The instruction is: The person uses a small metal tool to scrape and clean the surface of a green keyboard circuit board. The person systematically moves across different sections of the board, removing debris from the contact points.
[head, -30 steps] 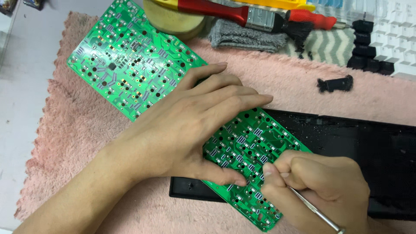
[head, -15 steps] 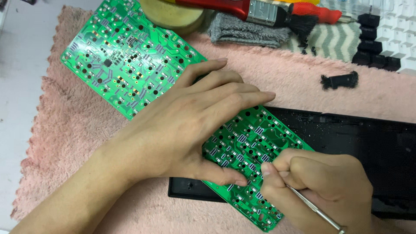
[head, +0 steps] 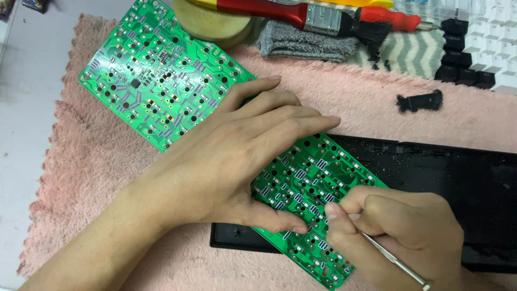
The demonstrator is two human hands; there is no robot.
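Note:
A long green circuit board (head: pixel 161 81) lies diagonally across a pink fluffy mat (head: pixel 91 178) and over a black keyboard case (head: pixel 463 183). My left hand (head: pixel 237 156) rests flat on the board's middle, fingers spread and pointing right, thumb pressed near its lower edge. My right hand (head: pixel 398 237) is at the board's lower right end, pinching a thin metal tool (head: pixel 396 261) whose tip is hidden by the fingers at the board's surface.
Along the back edge are a round yellowish sponge pad (head: pixel 215 24), a grey cloth (head: pixel 307 43), a red-handled brush (head: pixel 301 13), a red screwdriver (head: pixel 393 19), black keycaps (head: pixel 463 64) and white keycaps (head: pixel 495 37). A small black part (head: pixel 420 101) lies on the mat.
Both hands stay in the same place on the board. The view has shifted slightly; nothing was picked up or let go.

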